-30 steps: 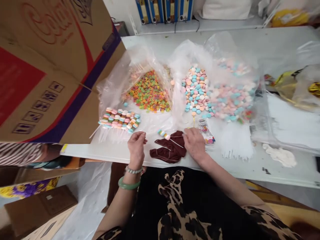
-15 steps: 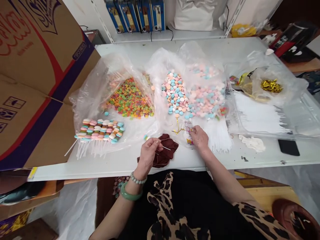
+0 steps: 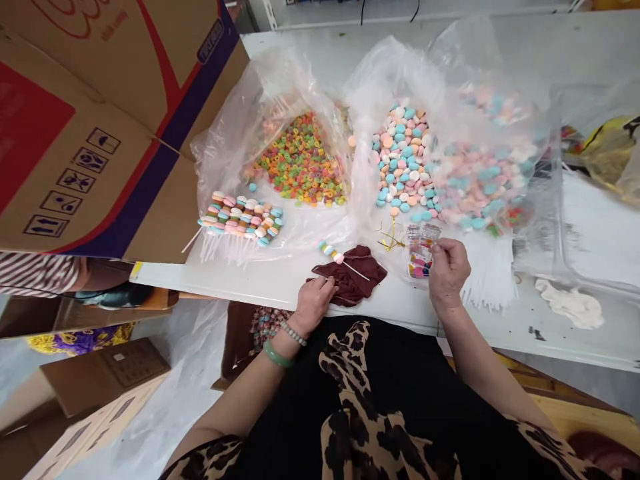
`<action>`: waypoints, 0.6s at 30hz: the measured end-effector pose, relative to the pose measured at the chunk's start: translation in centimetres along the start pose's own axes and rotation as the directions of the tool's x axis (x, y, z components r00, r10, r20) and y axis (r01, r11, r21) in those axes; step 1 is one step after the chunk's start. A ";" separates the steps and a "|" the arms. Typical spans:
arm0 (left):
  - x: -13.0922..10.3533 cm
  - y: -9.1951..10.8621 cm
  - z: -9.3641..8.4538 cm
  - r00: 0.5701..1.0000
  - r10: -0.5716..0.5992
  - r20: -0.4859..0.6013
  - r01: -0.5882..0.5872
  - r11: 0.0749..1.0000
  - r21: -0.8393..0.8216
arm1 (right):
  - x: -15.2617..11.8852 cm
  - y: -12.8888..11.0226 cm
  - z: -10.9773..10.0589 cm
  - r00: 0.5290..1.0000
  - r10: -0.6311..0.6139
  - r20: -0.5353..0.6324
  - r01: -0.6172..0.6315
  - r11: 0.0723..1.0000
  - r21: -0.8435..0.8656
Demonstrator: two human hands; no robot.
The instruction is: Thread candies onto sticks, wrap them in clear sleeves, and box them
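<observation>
My left hand is at the near left edge of a crumpled brown cloth, its fingers curled together on the fabric. On top of this cloth lies a candy skewer, a white stick with pastel candies and small rings threaded at one end. My right hand pinches the right edge of a small clear printed plastic bag on the table. Gold twist ties lie just left of the bag. Further left is a stack of finished candy skewers, their white sticks pointing towards me.
Behind my hands are plastic bags of colourful ring candies and pastel round candies. White sticks lie right of my right hand, near a crumpled white glove-like piece. A large cardboard box stands at the left.
My left hand has let go of the candy skewer, which now rests on the brown cloth, and has moved down to the cloth's edge. My right hand stays at the plastic bag. The view has shifted.
</observation>
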State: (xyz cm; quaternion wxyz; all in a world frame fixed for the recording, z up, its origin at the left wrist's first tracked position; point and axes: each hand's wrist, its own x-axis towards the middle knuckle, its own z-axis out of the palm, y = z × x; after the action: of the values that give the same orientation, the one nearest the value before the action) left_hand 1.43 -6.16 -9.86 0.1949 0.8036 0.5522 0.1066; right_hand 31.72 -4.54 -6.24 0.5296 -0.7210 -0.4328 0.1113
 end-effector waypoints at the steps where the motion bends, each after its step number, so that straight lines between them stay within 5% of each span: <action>1: 0.1 0.0 0.2 0.999 0.035 -0.014 -0.035 0.999 -0.008 | -0.4 -1.0 0.0 0.999 0.041 0.036 -0.044 0.994 0.097; 3: 0.1 0.1 0.2 0.992 0.120 -0.035 -0.120 0.993 -0.002 | -1.7 -3.0 0.5 0.954 0.110 0.279 -0.186 0.947 0.262; 4: 0.0 0.1 0.1 0.986 0.165 -0.034 -0.165 0.986 0.014 | -2.7 -3.9 1.0 0.879 0.111 0.463 -0.268 0.919 0.290; 7: -0.4 -0.4 0.0 0.959 0.282 -0.020 -0.282 0.959 0.014 | -5.7 -5.5 3.7 0.488 0.080 0.869 -0.319 0.943 0.092; 8: -0.5 -0.7 0.0 0.953 0.304 -0.018 -0.304 0.953 -0.011 | -6.6 -5.7 4.7 0.422 0.104 0.901 -0.215 0.977 -0.012; 11: -0.4 -1.9 -0.2 0.960 0.279 0.011 -0.278 0.960 -0.035 | -8.1 -6.1 7.4 0.394 0.180 0.901 0.207 0.938 -0.278; 13: -0.4 -2.6 -0.6 0.986 0.160 0.041 -0.162 0.985 0.057 | -8.2 -6.2 8.3 0.390 0.219 0.895 0.366 0.855 -0.368; 15: -0.5 -2.9 -1.2 0.997 0.053 0.059 -0.061 0.985 0.160 | -7.9 -6.3 8.5 0.381 0.241 0.893 0.417 0.817 -0.398; 18: -1.1 -2.8 -2.2 0.994 0.055 0.099 -0.076 0.973 0.219 | -7.4 -6.4 8.3 0.364 0.232 0.902 0.386 0.844 -0.373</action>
State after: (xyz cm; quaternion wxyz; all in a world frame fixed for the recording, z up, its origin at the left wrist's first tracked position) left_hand -2.20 -5.85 -9.05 0.1253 0.8422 0.5242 0.0130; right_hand 18.89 -4.09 -6.40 -0.0236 -0.6233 -0.7008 0.3462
